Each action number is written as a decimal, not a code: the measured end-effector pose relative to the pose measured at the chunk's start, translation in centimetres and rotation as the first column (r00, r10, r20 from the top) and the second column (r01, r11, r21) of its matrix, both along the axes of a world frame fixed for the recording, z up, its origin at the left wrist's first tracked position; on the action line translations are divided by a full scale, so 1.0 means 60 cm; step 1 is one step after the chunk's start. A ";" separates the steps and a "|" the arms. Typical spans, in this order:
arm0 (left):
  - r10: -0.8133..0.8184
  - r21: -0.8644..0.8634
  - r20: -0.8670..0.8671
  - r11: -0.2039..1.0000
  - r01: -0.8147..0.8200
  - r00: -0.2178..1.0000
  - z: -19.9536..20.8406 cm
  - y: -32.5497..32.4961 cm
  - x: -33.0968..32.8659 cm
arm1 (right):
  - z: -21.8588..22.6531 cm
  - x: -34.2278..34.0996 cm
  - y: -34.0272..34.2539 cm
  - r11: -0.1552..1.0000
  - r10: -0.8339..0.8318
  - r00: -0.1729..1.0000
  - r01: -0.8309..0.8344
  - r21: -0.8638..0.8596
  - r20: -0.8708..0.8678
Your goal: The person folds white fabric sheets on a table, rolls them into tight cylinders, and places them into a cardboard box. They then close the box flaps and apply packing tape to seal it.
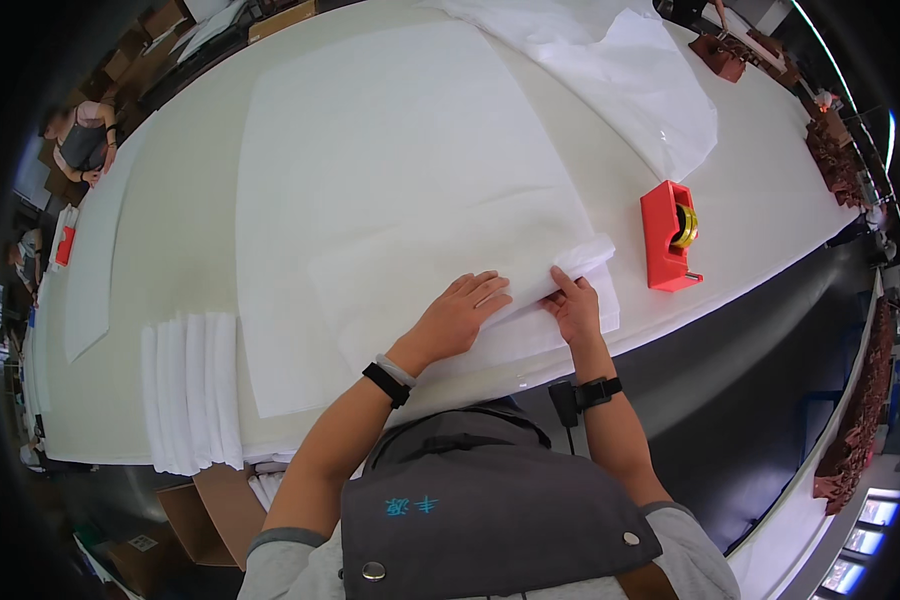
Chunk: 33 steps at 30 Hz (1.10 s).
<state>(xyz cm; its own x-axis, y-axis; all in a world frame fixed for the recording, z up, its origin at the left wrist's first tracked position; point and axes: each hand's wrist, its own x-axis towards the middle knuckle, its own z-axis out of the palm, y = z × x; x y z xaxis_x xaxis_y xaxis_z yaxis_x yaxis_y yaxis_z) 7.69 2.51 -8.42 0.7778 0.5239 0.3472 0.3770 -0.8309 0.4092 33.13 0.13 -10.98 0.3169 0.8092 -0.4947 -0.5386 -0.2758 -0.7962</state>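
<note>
A large stack of thin white sheets lies flat on the table in front of me. Across its near part, one sheet is partly turned into a loose white paper roll. My left hand rests on this roll with its fingers stretched out. At the roll's right end, my right hand pinches the paper, thumb on top and fingers tucked underneath. A red tape dispenser with yellowish tape stands just right of the stack.
Several finished-looking white rolls lie side by side at the table's left front. Thin white film spreads over the far right. An open cardboard box sits below the front edge. Another person works at the far left.
</note>
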 end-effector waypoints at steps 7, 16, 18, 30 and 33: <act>-0.059 -0.051 -0.086 0.997 0.055 0.995 -0.041 0.001 0.015 | -0.012 -0.034 0.016 0.934 -0.081 0.993 0.044 0.354 0.090; 0.796 -0.936 0.287 0.113 0.334 0.533 -0.181 0.050 -0.079 | 0.040 -0.158 -0.036 0.477 -0.147 0.108 -0.863 0.166 0.983; 0.873 -0.941 0.302 0.209 0.265 0.383 -0.172 0.045 -0.103 | 0.035 -0.162 -0.036 0.459 -0.169 -0.021 -0.886 0.060 0.985; 0.565 0.067 -0.126 0.825 -0.561 0.816 -0.007 -0.202 -0.160 | 0.026 -0.196 -0.081 0.476 -0.169 -0.374 -0.841 -0.256 0.912; 0.526 0.016 -0.125 0.849 -0.529 0.841 -0.022 -0.248 -0.191 | 0.056 -0.214 -0.142 0.409 -0.024 -0.307 -0.872 -0.271 0.951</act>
<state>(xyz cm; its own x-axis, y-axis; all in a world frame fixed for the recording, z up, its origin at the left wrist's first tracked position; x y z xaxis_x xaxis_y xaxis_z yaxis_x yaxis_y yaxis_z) -3.80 -12.36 -9.73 0.4170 0.8722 0.2557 0.8033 -0.4853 0.3453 20.29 -8.39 -7.62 -0.6136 0.7743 0.1545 0.7101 0.6267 -0.3209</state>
